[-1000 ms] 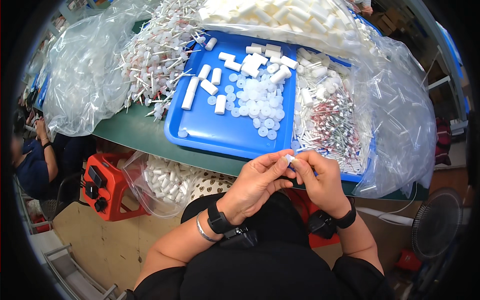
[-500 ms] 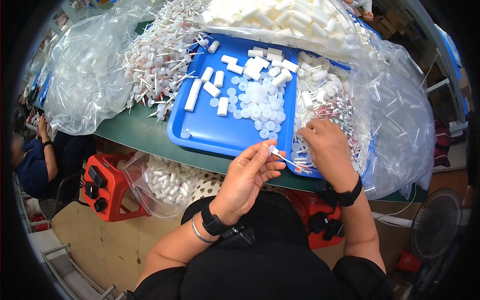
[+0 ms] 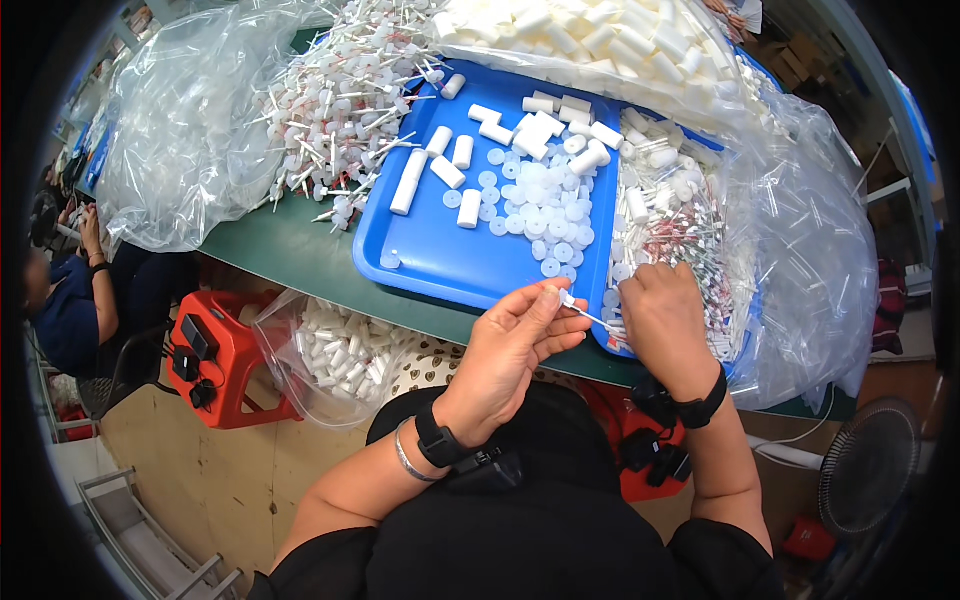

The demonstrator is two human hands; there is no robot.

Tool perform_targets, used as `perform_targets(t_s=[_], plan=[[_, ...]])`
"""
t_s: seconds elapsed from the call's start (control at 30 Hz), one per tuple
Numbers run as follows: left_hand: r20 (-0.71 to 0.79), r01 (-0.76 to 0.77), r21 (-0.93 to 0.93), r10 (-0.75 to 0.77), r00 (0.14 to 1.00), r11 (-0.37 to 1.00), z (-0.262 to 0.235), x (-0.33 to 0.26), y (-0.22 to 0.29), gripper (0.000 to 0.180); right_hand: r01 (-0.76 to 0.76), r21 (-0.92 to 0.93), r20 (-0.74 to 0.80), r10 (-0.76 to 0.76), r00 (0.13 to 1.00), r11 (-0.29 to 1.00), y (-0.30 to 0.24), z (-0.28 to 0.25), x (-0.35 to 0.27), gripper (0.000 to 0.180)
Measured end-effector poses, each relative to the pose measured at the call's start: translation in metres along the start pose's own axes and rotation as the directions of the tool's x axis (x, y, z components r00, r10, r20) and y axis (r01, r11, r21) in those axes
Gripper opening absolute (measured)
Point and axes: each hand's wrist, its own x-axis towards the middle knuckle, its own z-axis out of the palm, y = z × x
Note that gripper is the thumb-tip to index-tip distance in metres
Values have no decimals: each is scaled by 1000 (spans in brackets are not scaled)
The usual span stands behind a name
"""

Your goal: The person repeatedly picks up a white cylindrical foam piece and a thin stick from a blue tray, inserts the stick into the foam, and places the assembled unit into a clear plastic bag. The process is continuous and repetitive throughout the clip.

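My left hand (image 3: 505, 350) pinches a small white plastic piece with a thin white stem (image 3: 594, 318) between thumb and fingers, in front of the blue tray (image 3: 425, 250). The stem slants down toward my right hand (image 3: 668, 325), whose fingers are curled over the near edge of the right-hand tray. What those fingertips hold, if anything, is hidden. Translucent white discs (image 3: 545, 205) lie in the middle tray, beside several white foam-like cylinders (image 3: 468, 208). Thin white parts with red bits (image 3: 690, 225) fill the tray under my right hand.
A heap of stemmed white parts (image 3: 330, 120) lies left of the tray on the green table (image 3: 290, 240). A bag of white cylinders (image 3: 600, 35) stands behind. Clear plastic bags (image 3: 190, 130) flank the work. A red stool (image 3: 215, 350) and a fan (image 3: 868, 465) stand below.
My right hand has lowered toward the stem's far end, its fingers curling in. My left hand keeps its pinch on the small piece. The whole view has shifted slightly.
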Motion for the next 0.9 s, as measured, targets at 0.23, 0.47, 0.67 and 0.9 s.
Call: perform_targets(t_s=[0.23,0.47,0.67,0.9], plan=[[-23,-72,-18,71,997,997,3,-2,7,39,-23,331,-169,83,982,943,-2,-16,-1,5],[-35,-119,-21,118,992,993,9,4,7,34,-48,589,-134,157,979,807,-7,-28,-11,9],[-42,-130,-14,130,991,991,10,6,6,33,6,576,-203,136,970,817,-7,-28,-14,11],[-48,-138,19,139,989,990,5,8,2,34,50,533,-252,102,962,844,-8,-28,-14,13]])
